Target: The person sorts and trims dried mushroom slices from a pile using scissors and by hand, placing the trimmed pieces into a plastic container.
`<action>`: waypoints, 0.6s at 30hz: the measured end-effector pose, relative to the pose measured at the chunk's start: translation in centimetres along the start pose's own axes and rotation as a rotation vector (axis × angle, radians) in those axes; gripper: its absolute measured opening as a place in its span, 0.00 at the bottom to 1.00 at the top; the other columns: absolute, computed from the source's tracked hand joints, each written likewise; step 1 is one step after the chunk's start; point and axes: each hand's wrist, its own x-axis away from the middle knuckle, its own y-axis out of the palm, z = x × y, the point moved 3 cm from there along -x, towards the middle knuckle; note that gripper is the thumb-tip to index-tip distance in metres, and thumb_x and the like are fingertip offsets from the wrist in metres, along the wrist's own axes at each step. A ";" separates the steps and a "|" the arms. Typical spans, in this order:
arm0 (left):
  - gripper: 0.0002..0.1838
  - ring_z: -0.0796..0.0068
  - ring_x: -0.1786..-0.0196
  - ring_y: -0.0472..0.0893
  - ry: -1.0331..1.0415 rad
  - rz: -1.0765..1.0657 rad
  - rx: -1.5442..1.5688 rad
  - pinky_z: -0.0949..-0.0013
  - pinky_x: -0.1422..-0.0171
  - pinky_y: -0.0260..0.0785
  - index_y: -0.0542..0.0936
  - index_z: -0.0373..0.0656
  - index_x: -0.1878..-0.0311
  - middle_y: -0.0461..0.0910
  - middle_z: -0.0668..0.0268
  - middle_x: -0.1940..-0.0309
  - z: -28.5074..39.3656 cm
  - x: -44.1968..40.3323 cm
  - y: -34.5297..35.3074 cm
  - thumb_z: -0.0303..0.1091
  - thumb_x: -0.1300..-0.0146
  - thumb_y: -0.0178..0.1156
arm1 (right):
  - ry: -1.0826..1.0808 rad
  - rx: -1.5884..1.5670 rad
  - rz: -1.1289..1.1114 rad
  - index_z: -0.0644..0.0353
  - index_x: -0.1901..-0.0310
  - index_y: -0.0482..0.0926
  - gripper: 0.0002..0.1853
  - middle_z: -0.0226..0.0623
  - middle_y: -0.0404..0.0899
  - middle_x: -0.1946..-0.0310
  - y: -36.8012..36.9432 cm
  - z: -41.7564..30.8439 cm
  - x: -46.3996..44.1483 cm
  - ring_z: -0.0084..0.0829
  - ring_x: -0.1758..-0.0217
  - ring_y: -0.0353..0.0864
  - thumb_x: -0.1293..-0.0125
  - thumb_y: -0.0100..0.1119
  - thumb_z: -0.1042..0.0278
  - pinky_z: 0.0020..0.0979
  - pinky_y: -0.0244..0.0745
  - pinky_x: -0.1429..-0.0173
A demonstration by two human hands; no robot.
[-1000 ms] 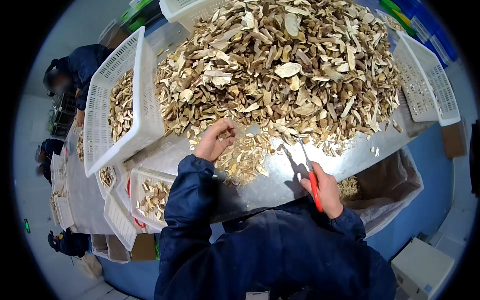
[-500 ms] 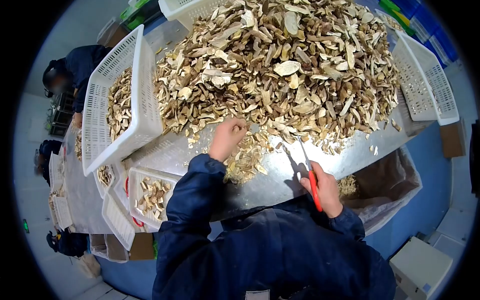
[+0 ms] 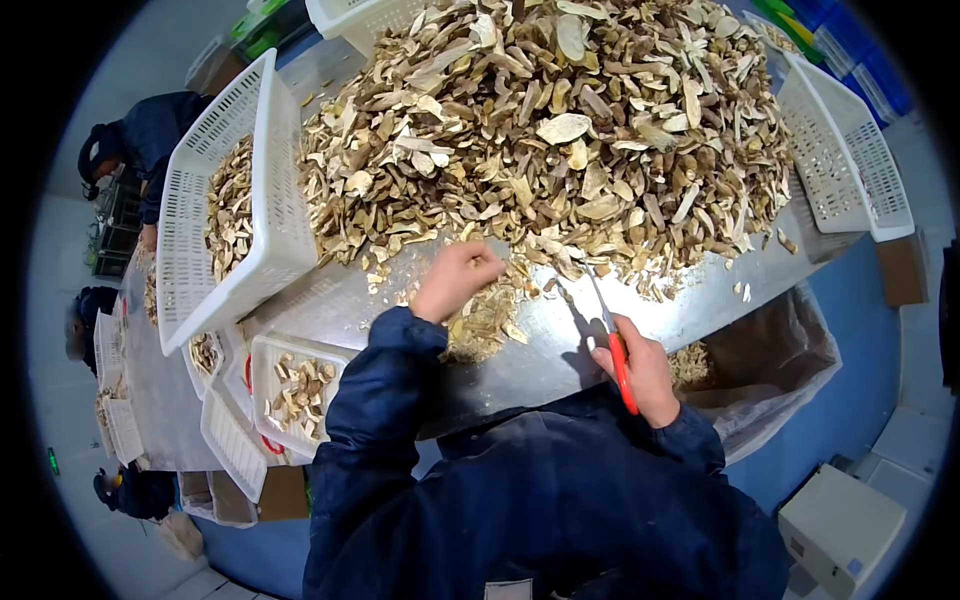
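head view | left hand [image 3: 458, 282]: fingers curled, gap or held piece cannot tell | small slices [image 3: 482, 328] just under fingertips, large slice pile [image 3: 590, 170] beyond: likely light, stiff, brittle; pinch edges | red-handled scissors [image 3: 620, 366], rigid, handles wrapped by right hand's [image 3: 650, 376] fingers

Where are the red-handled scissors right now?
In the head view, the scissors are right of centre, in the right hand near the front edge of the table, blades pointing toward the pile of dried slices.

The left hand [image 3: 458, 282] curls inward, the right hand [image 3: 642, 375] wrapped closed
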 end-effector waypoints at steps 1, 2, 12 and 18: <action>0.09 0.65 0.64 0.80 0.160 0.103 -0.347 0.65 0.60 0.71 0.78 0.41 0.62 0.80 0.63 0.69 1.2 0.0 0.8 0.36 0.40 0.61 | 0.000 -0.004 0.000 0.64 0.45 0.72 0.28 0.46 0.80 0.75 0.1 0.1 0.0 0.48 0.71 0.82 0.40 0.67 0.53 0.39 0.74 0.67; 0.11 0.58 0.60 0.81 0.205 0.185 -0.557 0.61 0.56 0.72 0.80 0.41 0.59 0.81 0.58 0.65 0.2 -0.2 1.6 0.35 0.43 0.63 | -0.001 0.011 -0.006 0.64 0.45 0.72 0.28 0.46 0.80 0.75 0.0 -0.1 0.0 0.48 0.71 0.82 0.40 0.67 0.53 0.39 0.75 0.67; 0.08 0.90 0.77 0.63 -0.159 -0.096 0.857 0.83 0.75 0.51 0.72 0.48 0.58 0.71 0.75 0.68 0.4 2.4 0.8 0.24 0.36 0.59 | -0.006 0.012 -0.006 0.63 0.46 0.73 0.29 0.46 0.80 0.76 0.3 -0.1 -0.1 0.49 0.72 0.82 0.42 0.68 0.52 0.39 0.74 0.68; 0.09 0.86 0.73 0.62 -0.212 -0.028 0.926 0.81 0.70 0.54 0.72 0.43 0.53 0.68 0.73 0.68 1.3 5.0 2.8 0.23 0.34 0.56 | -0.021 -0.136 -0.179 0.62 0.44 0.72 0.29 0.47 0.78 0.76 -0.4 -1.4 -0.2 0.49 0.71 0.81 0.42 0.69 0.55 0.38 0.73 0.67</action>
